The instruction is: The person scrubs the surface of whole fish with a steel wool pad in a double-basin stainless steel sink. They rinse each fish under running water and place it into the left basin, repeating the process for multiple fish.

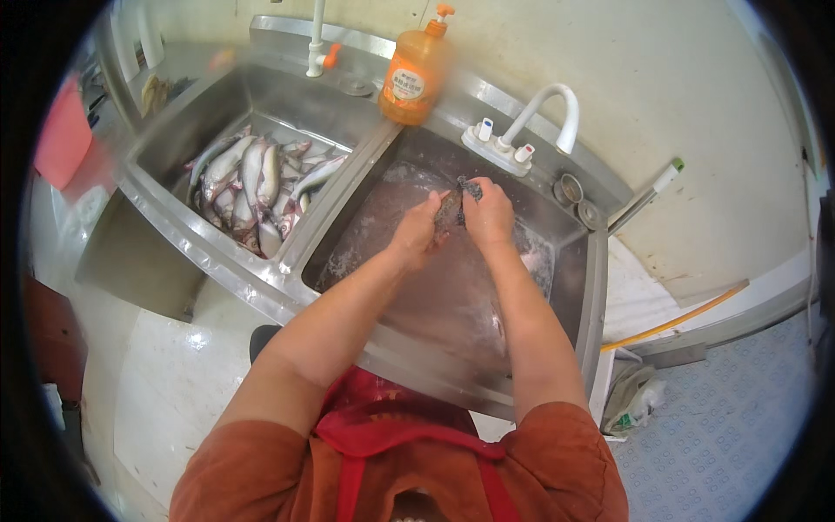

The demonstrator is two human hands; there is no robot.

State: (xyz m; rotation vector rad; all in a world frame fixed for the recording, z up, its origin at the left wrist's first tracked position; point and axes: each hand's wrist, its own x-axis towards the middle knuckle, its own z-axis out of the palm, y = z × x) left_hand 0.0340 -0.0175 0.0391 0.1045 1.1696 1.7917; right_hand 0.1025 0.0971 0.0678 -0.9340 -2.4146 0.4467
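Over the right basin [417, 313] of a stainless-steel double sink, my two hands meet. My left hand [417, 227] grips a small grey-brown fish [447, 207], mostly hidden by the fingers. My right hand [489, 214] presses a dark grey scouring pad [470, 188], which looks like steel wool, close against it. Cloudy reddish water with patches of foam fills the basin below, and pale shapes show dimly at its right side. In the left basin [176, 124] lies a heap of silvery fish [251, 173].
An orange pump bottle [409, 78] stands at the back on the divider. Behind the right basin rises a white gooseneck faucet [522, 124]; another tap [316, 62] is at the left. Two metal drain strainers [569, 189] sit at the right corner, near a long-handled tool [646, 196].
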